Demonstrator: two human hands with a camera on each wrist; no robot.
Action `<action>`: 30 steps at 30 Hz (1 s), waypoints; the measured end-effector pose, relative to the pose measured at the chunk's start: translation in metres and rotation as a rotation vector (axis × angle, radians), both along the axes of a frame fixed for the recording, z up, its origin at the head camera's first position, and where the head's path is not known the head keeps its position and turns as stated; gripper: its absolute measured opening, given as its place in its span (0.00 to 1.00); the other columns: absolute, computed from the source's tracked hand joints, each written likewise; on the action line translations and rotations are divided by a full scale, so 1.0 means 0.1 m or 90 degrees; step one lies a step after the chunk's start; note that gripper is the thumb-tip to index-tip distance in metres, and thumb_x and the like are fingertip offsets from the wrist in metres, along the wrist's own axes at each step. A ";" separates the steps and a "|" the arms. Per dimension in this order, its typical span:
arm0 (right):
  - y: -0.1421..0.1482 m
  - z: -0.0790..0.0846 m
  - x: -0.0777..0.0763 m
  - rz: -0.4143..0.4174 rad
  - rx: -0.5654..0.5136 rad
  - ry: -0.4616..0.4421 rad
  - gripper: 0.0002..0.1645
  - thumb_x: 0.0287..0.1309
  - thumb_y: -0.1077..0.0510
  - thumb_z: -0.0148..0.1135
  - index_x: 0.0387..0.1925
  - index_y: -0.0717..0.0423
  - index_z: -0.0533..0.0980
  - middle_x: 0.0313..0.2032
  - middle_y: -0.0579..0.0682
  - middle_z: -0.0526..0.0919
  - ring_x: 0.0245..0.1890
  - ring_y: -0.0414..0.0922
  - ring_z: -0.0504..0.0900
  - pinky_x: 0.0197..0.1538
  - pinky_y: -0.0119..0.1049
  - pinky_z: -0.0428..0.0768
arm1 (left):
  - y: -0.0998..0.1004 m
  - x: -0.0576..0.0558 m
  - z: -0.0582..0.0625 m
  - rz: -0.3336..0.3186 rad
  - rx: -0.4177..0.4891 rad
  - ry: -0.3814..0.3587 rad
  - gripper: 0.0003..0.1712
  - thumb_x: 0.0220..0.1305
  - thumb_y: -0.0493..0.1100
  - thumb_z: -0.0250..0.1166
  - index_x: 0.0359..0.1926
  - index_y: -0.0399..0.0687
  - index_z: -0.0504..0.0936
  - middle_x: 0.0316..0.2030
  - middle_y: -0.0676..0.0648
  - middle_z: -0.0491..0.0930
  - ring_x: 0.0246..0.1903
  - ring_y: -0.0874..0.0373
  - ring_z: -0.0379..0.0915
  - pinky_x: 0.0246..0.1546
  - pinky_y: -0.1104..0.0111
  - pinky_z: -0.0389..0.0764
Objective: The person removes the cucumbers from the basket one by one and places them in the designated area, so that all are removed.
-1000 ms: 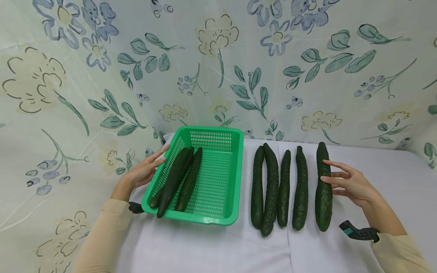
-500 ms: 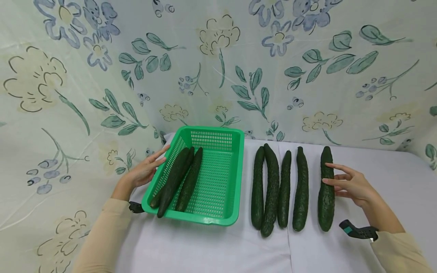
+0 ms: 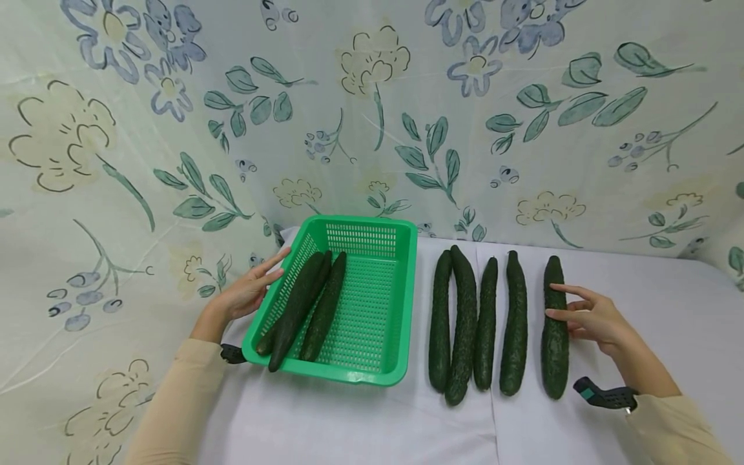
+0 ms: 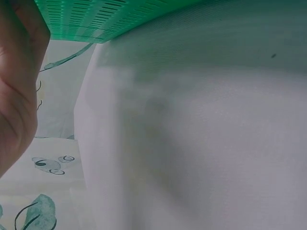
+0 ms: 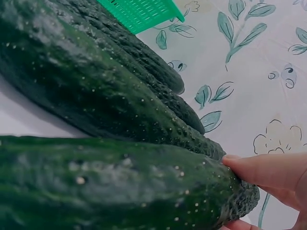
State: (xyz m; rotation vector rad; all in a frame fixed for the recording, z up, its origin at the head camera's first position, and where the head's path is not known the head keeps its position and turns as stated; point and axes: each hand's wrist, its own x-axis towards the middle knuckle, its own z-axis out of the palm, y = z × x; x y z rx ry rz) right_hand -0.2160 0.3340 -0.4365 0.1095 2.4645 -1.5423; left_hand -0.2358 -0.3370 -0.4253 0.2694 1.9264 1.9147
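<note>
At the right end of a row, my right hand (image 3: 593, 320) pinches a dark green cucumber (image 3: 555, 361) between thumb and fingers near its upper half. In the right wrist view the thumb (image 5: 268, 167) lies on one side of this cucumber (image 5: 120, 182), with fingertips showing below. My left hand (image 3: 247, 290) touches the left side of a green plastic basket (image 3: 374, 376) with its fingers extended. Three cucumbers (image 3: 322, 310) lie in the left part of the basket. The left wrist view shows part of the left hand (image 4: 19, 86) beside the basket wall (image 4: 96, 19).
Several more cucumbers (image 3: 463, 329) lie side by side on the white tablecloth (image 3: 360, 426), between the basket and the right hand's cucumber. A floral cloth (image 3: 372, 129) hangs behind and at the left. Dark straps (image 3: 607, 395) sit at both wrists.
My right hand has drawn its cucumber slightly toward me; the cucumber first shifted a little to the right and now lies straighter. The left hand and basket hold the same place.
</note>
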 end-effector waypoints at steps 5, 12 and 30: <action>-0.02 -0.02 0.00 0.000 0.004 0.000 0.31 0.61 0.50 0.71 0.64 0.29 0.72 0.50 0.66 0.66 0.26 0.44 0.75 0.32 0.38 0.81 | 0.01 -0.01 0.01 -0.001 0.007 0.003 0.33 0.82 0.46 0.45 0.80 0.68 0.45 0.74 0.39 0.54 0.33 0.64 0.79 0.30 0.74 0.78; -0.04 -0.04 -0.01 -0.010 0.004 -0.001 0.30 0.61 0.50 0.71 0.63 0.30 0.73 0.45 0.61 0.68 0.25 0.42 0.75 0.31 0.37 0.81 | 0.01 -0.01 0.04 -0.003 -0.023 0.023 0.34 0.81 0.49 0.46 0.80 0.68 0.44 0.76 0.43 0.49 0.12 0.66 0.62 0.15 0.76 0.67; -0.06 -0.11 0.01 -0.009 0.010 0.004 0.46 0.62 0.48 0.70 0.76 0.50 0.59 0.46 0.62 0.67 0.28 0.42 0.74 0.32 0.37 0.80 | 0.00 0.01 0.00 -0.014 0.036 0.001 0.34 0.82 0.46 0.45 0.80 0.66 0.44 0.64 0.48 0.72 0.31 0.62 0.81 0.31 0.72 0.80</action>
